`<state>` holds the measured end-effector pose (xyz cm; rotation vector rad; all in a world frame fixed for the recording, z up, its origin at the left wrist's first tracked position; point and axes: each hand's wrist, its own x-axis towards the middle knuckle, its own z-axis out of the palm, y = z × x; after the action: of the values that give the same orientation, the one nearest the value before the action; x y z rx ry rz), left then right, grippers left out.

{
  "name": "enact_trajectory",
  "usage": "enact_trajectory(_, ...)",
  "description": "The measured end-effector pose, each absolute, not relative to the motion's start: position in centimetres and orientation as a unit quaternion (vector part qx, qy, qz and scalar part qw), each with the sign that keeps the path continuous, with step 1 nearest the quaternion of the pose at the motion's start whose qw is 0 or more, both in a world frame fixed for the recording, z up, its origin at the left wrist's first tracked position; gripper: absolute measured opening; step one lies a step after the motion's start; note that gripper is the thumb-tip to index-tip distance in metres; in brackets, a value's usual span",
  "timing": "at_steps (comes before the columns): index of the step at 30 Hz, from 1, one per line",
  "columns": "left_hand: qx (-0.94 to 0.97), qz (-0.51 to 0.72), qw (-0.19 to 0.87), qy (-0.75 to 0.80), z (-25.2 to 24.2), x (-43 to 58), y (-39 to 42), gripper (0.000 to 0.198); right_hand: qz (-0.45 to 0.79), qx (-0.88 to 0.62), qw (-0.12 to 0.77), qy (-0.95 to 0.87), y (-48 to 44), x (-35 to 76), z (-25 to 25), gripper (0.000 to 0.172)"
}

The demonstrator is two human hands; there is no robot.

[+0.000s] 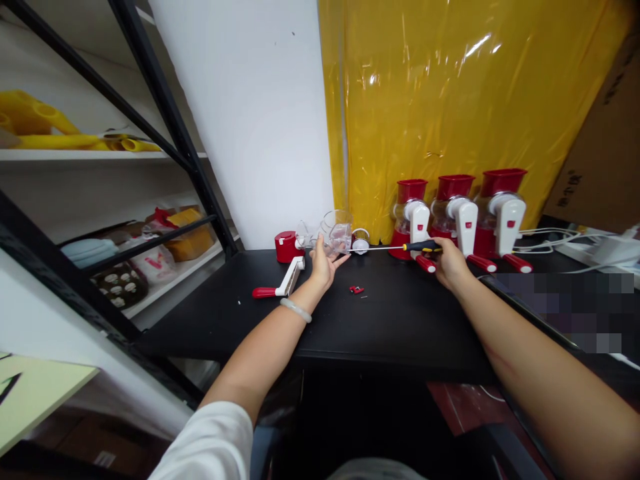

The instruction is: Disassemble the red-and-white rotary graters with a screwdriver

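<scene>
My left hand [325, 263] grips a clear plastic housing [337, 230] held on its side above the black table. My right hand [451, 261] is closed round the black and yellow handle of a screwdriver [423, 246]. Its long thin shaft points left, and its tip reaches the housing near my left fingers. Left of the housing is a red base [287, 247]. A white crank with a red handle [287, 280] rests below it. A white round part [360, 241] stands behind the shaft. On the table in front lies a small red piece [356, 289], beside a tiny metal bit.
Several red and white rotary graters [460, 213] stand in a row at the back right. White cables and a power strip [605, 250] lie farther right, near a dark pixelated screen [565, 307]. A black-framed shelf [160, 93] rises at the left. Yellow wrapping [425, 100] covers the back.
</scene>
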<state>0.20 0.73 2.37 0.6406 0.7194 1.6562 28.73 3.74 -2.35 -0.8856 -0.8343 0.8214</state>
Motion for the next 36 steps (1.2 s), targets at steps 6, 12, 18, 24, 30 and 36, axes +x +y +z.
enact_trajectory(6,0.276,0.710,0.574,0.302,2.3,0.2,0.8,0.053,0.253,-0.505,0.720,-0.403,2.5,28.4,-1.7,0.045)
enact_trajectory(12,0.283,0.709,0.574,0.295,2.2,0.5,0.5,0.048,0.221,-0.533,0.715,-0.395,2.3,28.3,-1.9,0.052)
enact_trajectory(18,0.264,0.718,0.580,0.279,2.4,0.6,0.2,0.048,0.218,-0.524,0.727,-0.387,2.8,28.1,-2.2,0.044)
enact_trajectory(24,0.229,0.727,0.579,0.289,2.7,0.5,0.3,0.055,0.318,-0.433,0.763,-0.359,3.2,28.0,-2.1,0.026)
enact_trajectory(30,0.242,0.728,0.568,0.299,2.5,0.4,0.5,0.050,0.274,-0.464,0.728,-0.424,2.3,28.5,-1.8,0.054)
enact_trajectory(36,0.253,0.724,0.560,0.315,2.5,0.4,0.7,0.045,0.260,-0.469,0.729,-0.425,2.6,28.6,-1.8,0.033)
